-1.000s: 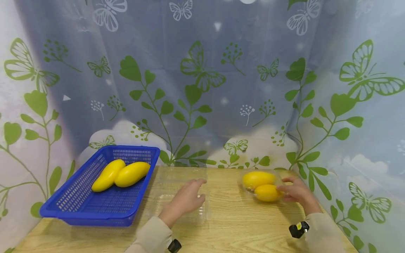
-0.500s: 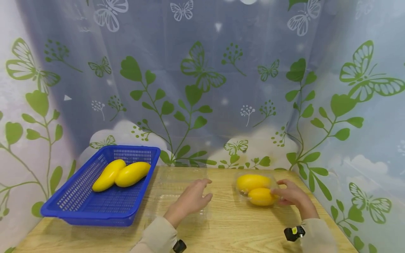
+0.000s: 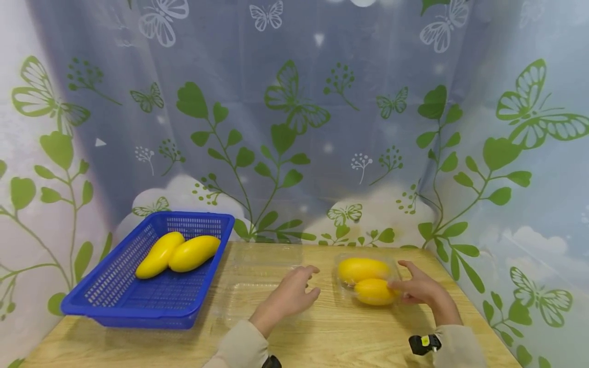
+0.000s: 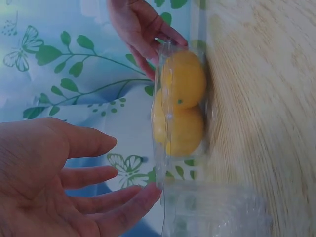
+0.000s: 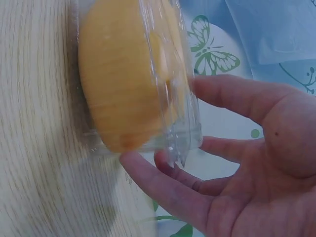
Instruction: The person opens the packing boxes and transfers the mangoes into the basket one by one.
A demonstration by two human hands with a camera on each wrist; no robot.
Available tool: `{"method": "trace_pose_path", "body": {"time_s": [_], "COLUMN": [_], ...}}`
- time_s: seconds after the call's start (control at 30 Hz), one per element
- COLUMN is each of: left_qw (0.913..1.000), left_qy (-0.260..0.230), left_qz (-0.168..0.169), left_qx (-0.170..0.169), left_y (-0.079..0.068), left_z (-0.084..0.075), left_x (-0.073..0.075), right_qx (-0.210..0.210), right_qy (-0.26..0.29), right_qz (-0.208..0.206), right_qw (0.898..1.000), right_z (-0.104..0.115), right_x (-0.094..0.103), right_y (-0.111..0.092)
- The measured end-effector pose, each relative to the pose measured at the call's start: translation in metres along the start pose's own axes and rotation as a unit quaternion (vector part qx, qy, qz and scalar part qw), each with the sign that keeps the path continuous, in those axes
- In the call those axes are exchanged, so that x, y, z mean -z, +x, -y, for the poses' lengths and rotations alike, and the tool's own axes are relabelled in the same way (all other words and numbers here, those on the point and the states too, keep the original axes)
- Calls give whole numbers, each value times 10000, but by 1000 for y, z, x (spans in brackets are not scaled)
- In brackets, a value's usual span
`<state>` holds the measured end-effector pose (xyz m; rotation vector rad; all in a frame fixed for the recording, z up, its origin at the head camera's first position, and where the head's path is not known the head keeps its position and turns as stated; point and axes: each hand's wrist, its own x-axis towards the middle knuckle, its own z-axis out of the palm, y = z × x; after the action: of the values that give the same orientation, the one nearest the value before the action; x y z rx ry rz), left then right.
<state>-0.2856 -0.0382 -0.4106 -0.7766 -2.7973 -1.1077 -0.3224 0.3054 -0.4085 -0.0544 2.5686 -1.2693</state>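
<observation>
In the head view my right hand is at the right end of a clear plastic box. Yellow mangoes lie in it, at least two of them. From the right wrist view, spread fingers touch the box's end wall and rim, one fingertip low near the tabletop. Left of that box my left hand hovers, fingers loosely extended and nothing in them. Beneath it another clear plastic container lies on the table, partly covered by the hand and wrist.
A blue perforated basket stands at the left with two more yellow mangoes in its far part. The wooden table ends at a hanging curtain printed with butterflies and leaves, which also closes both sides.
The box of mangoes has slid left and a little nearer, with the right hand moving along at its end. My left hand has drifted right and slightly nearer, towards the box.
</observation>
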Motion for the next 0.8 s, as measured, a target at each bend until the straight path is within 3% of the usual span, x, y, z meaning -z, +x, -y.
{"method": "trace_pose_path", "body": {"time_s": [0.17,0.53,0.8], "left_qw": [10000,9999,9993], "left_qy": [-69,-111,-218], "left_qz": [47,44,281], "left_qx": [49,78,84], "left_y": [2,6,11], "left_z": [-6,-20,-22], "left_x": [-7,-16,-26], "right_qx": [-84,-3,68], "right_qy": [175,229,175], "right_qz": [271,465,546], "right_qw": [9994,9987,9983], "right_z": [1,-1,0], "right_x": [-1,-4,-4], "right_y": [0,1,2]}}
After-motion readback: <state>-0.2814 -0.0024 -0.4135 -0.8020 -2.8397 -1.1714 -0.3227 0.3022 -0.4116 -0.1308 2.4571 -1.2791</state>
